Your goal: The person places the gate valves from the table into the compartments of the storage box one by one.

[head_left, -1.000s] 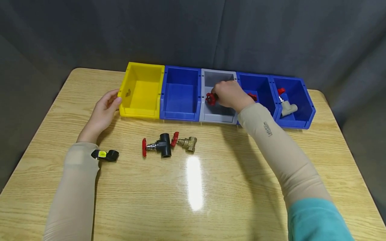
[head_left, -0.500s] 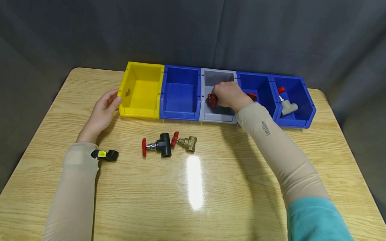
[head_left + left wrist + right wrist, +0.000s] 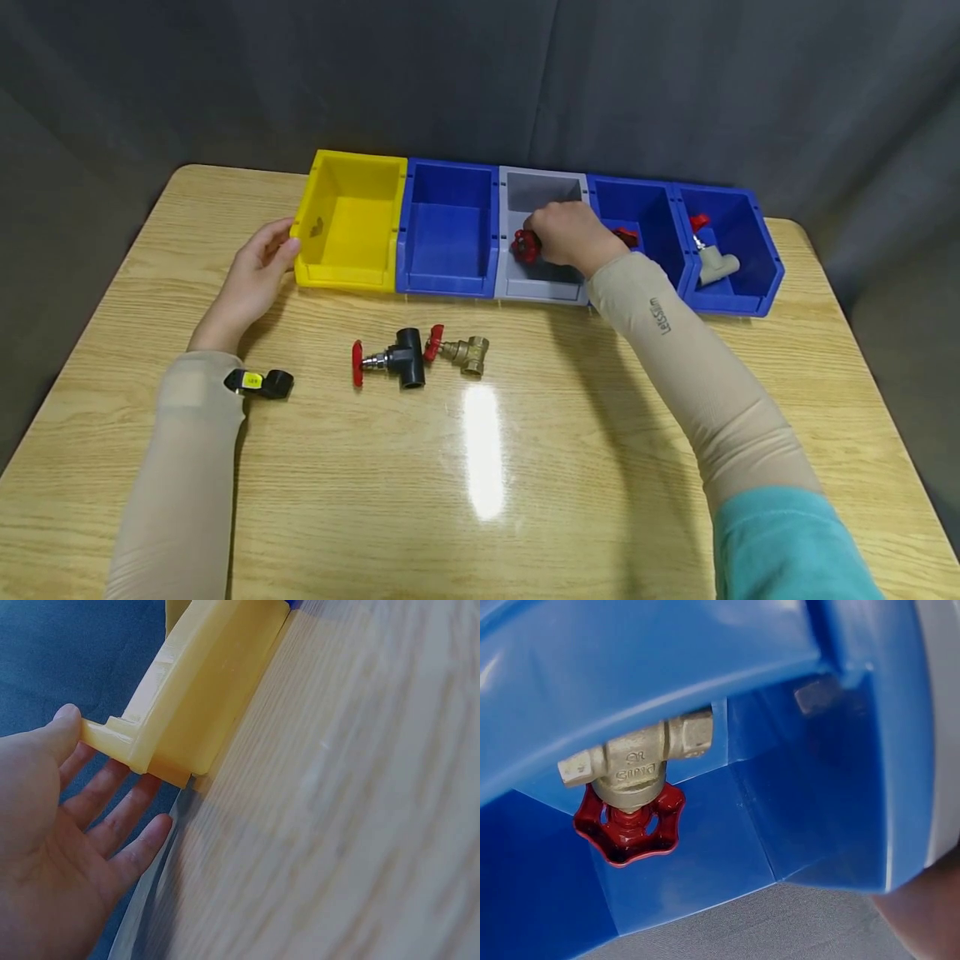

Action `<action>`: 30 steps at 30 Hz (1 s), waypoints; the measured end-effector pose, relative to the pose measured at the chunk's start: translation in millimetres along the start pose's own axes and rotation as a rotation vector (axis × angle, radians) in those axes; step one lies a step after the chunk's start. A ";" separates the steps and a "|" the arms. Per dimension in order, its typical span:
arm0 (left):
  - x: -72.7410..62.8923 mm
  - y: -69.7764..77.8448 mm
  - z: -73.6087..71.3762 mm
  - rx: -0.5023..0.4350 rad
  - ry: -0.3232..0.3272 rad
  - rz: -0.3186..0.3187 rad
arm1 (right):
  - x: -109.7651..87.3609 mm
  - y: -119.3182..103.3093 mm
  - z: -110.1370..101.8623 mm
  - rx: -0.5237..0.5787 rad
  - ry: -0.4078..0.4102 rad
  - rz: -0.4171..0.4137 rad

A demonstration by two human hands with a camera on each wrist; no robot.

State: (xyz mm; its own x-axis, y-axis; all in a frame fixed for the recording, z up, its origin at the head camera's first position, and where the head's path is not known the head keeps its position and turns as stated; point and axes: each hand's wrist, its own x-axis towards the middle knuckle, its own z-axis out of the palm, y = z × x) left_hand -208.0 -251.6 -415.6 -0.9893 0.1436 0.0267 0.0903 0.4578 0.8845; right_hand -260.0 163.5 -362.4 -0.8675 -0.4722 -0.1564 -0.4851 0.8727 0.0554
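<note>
In the head view my left hand (image 3: 251, 279) is at the left side of the yellow bin (image 3: 352, 278). The left wrist view shows the thumb on the bin's rim (image 3: 109, 736) and fingers behind it, pinching that edge, with the little finger free. My right hand (image 3: 566, 236) reaches into the grey bin (image 3: 542, 292), fingers curled round a valve whose red handwheel (image 3: 526, 247) sticks out to the left; the hand hides its body. On the table lie a black tee-shaped valve (image 3: 405, 358) and a brass valve (image 3: 468, 354), both with red handwheels.
A blue bin (image 3: 450, 285) stands between the yellow and grey ones. Right of the grey bin, another blue bin holds a brass valve (image 3: 634, 765) with a red handwheel. The rightmost blue bin (image 3: 768, 287) holds a beige valve (image 3: 716, 265). A dark curtain (image 3: 465, 75) hangs behind the table.
</note>
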 end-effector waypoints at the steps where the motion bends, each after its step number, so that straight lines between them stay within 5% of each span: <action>1: 0.1 -0.4 -0.1 -0.001 -0.001 -0.003 | 0.1 -0.2 0.0 -0.001 0.000 -0.002; 9: 1.6 -3.6 1.4 -0.009 -0.007 -0.012 | -2.7 0.3 1.4 0.007 -0.010 -0.009; 30: 2.8 -5.1 3.1 0.015 -0.006 -0.007 | -29.8 -5.6 -4.2 0.028 0.174 -0.056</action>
State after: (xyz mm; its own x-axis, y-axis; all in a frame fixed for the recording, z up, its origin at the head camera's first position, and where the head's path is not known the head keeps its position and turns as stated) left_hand -210.8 -250.8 -421.5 -0.9892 0.1457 0.0177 0.0852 0.4719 0.8775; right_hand -231.8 172.1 -354.0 -0.8464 -0.5324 0.0145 -0.5320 0.8464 0.0241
